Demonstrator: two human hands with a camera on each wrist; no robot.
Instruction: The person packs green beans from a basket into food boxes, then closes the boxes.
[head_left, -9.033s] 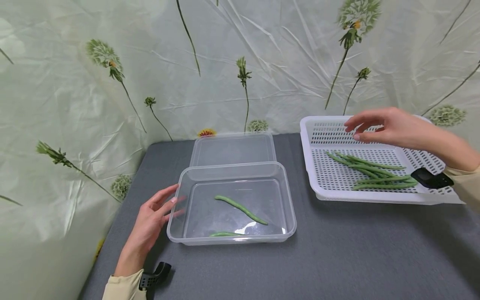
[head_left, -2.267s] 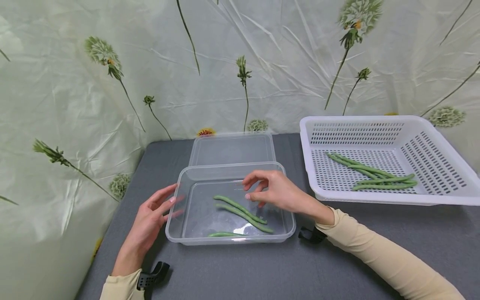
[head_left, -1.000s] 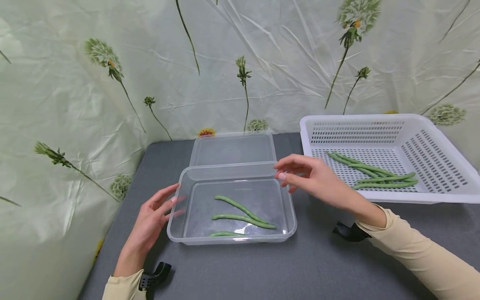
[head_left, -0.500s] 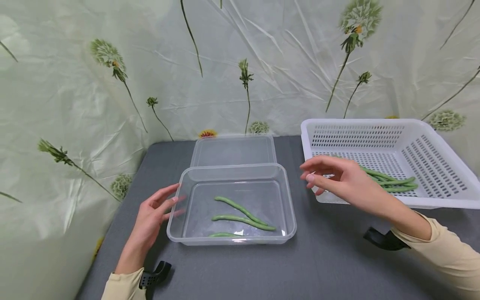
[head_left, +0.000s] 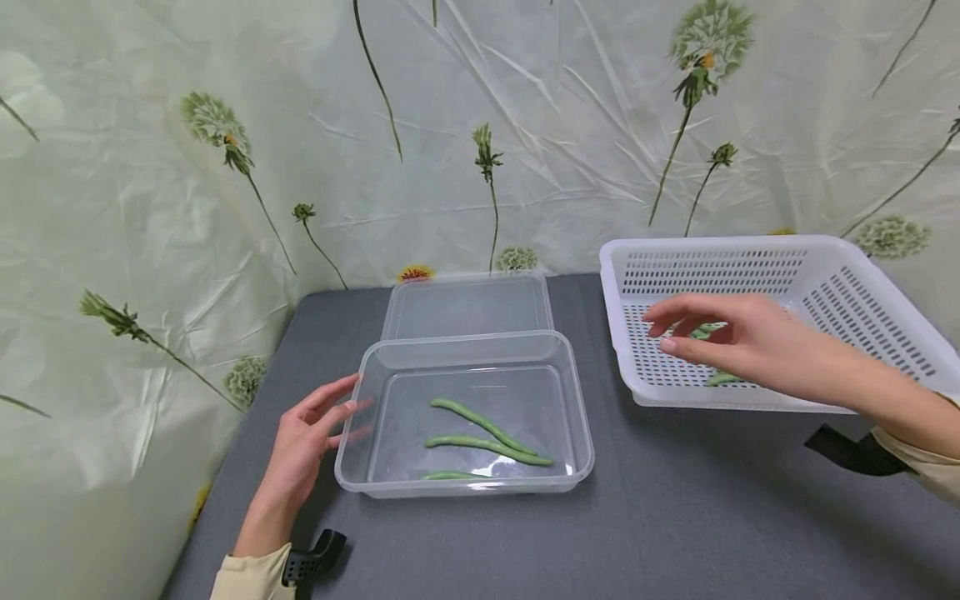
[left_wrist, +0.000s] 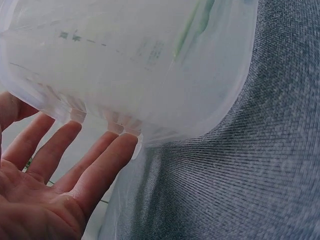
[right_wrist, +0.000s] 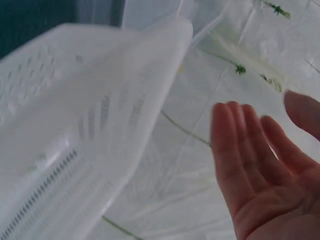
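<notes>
Straight fingers of my left hand [head_left: 298, 454] touch the left wall of a clear plastic container [head_left: 465, 340], also seen up close in the left wrist view, where the left hand [left_wrist: 65, 180] meets the wall with its fingertips. Several green beans, among them a curved one [head_left: 487, 447], lie on the container's floor. Over the white perforated basket [head_left: 712, 244] hovers my right hand [head_left: 757, 337], fingers loosely bent and holding nothing. It hides most of the green beans [head_left: 722, 378] in the basket. In the right wrist view the right hand [right_wrist: 265, 175] is bare beside the basket's rim.
A clear flat lid [head_left: 468, 302] lies behind the container. Grey cloth [head_left: 525, 542] covers the table. A flower-printed sheet [head_left: 420, 192] hangs behind and along the left side.
A bean was put into the container and now lies turned among the others. My right hand, without a bean, has moved right from the container to above the basket. The left hand stays put.
</notes>
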